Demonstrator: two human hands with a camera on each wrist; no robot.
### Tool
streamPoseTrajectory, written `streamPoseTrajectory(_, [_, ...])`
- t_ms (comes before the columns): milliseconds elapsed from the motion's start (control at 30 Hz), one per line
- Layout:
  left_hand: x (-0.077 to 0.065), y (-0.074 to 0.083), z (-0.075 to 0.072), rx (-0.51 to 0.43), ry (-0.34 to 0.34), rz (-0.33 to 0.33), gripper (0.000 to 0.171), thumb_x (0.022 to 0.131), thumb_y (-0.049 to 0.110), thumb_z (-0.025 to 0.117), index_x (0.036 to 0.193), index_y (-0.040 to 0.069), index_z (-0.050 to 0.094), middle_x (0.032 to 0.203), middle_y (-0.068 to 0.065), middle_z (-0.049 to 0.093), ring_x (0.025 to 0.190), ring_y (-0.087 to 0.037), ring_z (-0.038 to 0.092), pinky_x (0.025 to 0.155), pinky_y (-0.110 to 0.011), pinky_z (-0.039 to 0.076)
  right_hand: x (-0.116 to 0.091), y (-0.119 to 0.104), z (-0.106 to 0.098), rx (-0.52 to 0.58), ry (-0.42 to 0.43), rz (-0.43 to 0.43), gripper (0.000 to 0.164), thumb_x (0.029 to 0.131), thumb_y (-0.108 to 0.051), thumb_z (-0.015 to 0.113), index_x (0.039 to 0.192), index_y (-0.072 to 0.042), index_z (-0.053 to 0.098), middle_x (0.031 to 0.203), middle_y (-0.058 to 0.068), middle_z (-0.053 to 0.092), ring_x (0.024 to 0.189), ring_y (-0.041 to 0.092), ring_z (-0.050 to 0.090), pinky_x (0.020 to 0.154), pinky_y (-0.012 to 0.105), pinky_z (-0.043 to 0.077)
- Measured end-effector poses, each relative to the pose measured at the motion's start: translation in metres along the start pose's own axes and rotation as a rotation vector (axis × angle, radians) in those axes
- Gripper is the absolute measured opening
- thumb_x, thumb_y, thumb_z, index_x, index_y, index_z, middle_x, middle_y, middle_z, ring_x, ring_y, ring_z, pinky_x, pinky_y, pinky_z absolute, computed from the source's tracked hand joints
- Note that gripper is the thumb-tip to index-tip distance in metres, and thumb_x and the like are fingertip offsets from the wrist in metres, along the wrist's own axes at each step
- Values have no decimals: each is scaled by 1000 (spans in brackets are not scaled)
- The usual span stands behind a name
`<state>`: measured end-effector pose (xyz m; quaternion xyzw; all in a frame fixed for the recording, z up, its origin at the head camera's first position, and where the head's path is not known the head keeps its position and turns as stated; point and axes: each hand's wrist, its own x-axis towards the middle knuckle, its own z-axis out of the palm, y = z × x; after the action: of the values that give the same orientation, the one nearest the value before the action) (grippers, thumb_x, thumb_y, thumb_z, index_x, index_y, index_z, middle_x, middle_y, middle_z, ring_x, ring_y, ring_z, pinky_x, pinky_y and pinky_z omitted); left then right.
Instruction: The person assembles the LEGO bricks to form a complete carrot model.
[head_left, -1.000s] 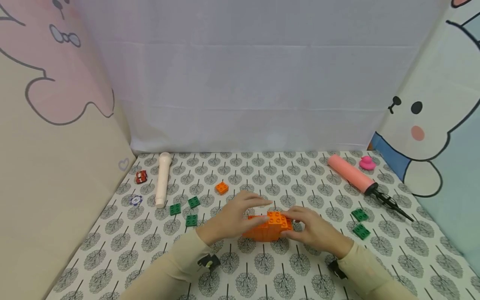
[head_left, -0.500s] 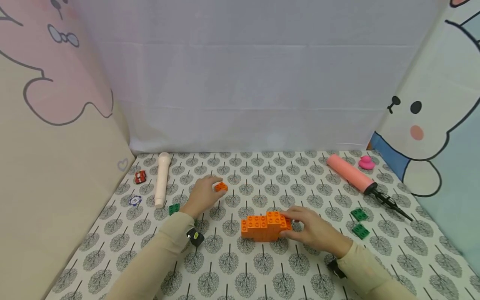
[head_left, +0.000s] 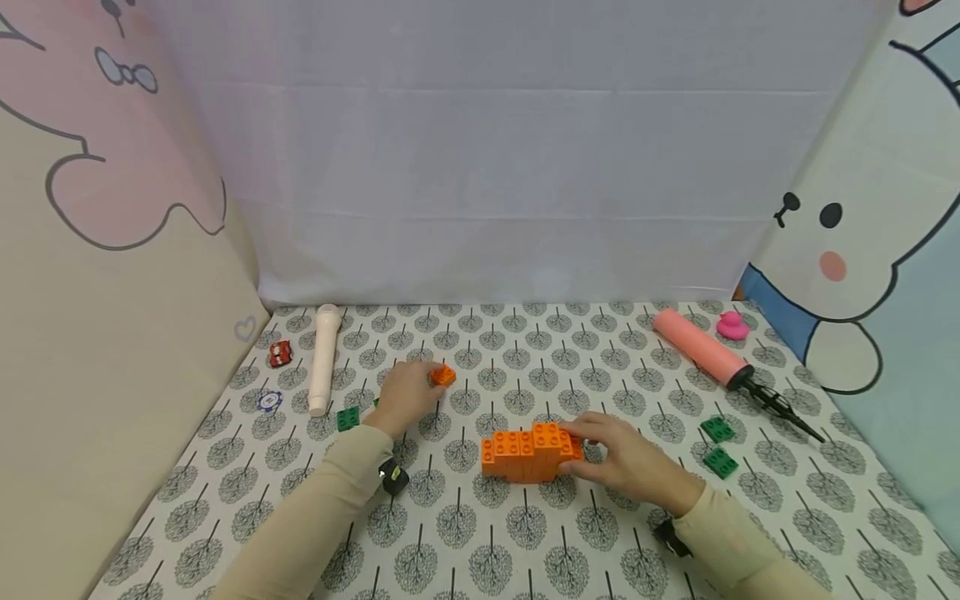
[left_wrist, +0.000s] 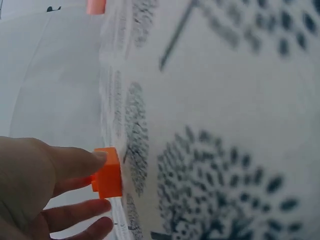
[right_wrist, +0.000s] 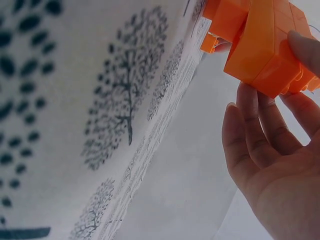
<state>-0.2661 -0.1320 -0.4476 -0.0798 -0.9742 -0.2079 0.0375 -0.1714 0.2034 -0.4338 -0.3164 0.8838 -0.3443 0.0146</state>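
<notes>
- The left hand (head_left: 408, 396) has a narrow grip: thumb and fingers pinch a small orange brick (head_left: 444, 376).
- That brick sits at the fingertips, on the right side of the left hand; whether it is clear of the cloth (head_left: 487, 533) I cannot tell.
- In the left wrist view the thumb lies on one face of the brick, with the lower fingers spread below it.
- The right hand (head_left: 626, 462) holds the right end of the orange build (head_left: 525, 454), thumb on the near side and fingers on the far side.
- From that grip the build runs left, tallest near the fingers and lowest at its far left end; it is nearer the person than the left hand's brick, and well apart from it.
- Just left of the left hand lies a green brick (head_left: 348, 418); another is mostly hidden behind the wrist.
- Beyond them on that side are a white stick (head_left: 323, 358), a red car (head_left: 281, 353) and a chip (head_left: 270, 401).
- To the right of the right hand lie two green bricks (head_left: 721, 462), with a pink pump (head_left: 701, 348) and a duck (head_left: 732, 326) farther off.
</notes>
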Motion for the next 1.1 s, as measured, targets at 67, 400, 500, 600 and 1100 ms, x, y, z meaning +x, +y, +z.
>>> streamPoseTrajectory(67, [1, -1, 2, -5, 6, -5, 37, 90, 20, 74, 126, 10, 70, 119, -12, 71, 59, -17, 53, 52, -28, 40, 0, 0, 0, 4, -3, 5, 56, 89, -40, 73, 133, -8, 63, 112, -11, 62, 94, 3, 58, 85, 36, 56])
streamPoseTrajectory(400, [-4, 2, -3, -131, 5, -3, 34, 94, 23, 70, 125, 8, 70, 87, -13, 73, 39, -8, 34, 36, -21, 29, 0, 1, 1, -12, 11, -7, 54, 90, -39, 73, 133, -8, 63, 112, -10, 63, 95, 3, 58, 86, 38, 56])
streamPoseTrajectory(500, [-9, 6, -9, -230, 7, 31, 35, 93, 22, 69, 125, 9, 69, 108, -14, 73, 45, -11, 40, 37, -23, 33, 0, 1, 1, -8, 11, -1, 54, 90, -40, 73, 133, -8, 64, 113, -9, 63, 97, 5, 59, 87, 39, 56])
streamPoseTrajectory(600, [-20, 16, -15, -283, 26, 111, 36, 91, 21, 69, 126, 11, 69, 125, -7, 68, 75, -16, 61, 60, -29, 53, 0, 1, 1, -14, 7, 2, 55, 90, -41, 72, 133, -9, 63, 115, -7, 63, 99, 6, 59, 88, 38, 55])
streamPoseTrajectory(1100, [-77, 72, -24, -396, -14, 606, 34, 90, 20, 73, 124, 15, 71, 119, 3, 66, 114, -12, 56, 99, -35, 50, 0, 0, 0, 10, 21, -11, 52, 90, -39, 73, 132, -9, 64, 114, -7, 64, 98, 8, 60, 85, 38, 56])
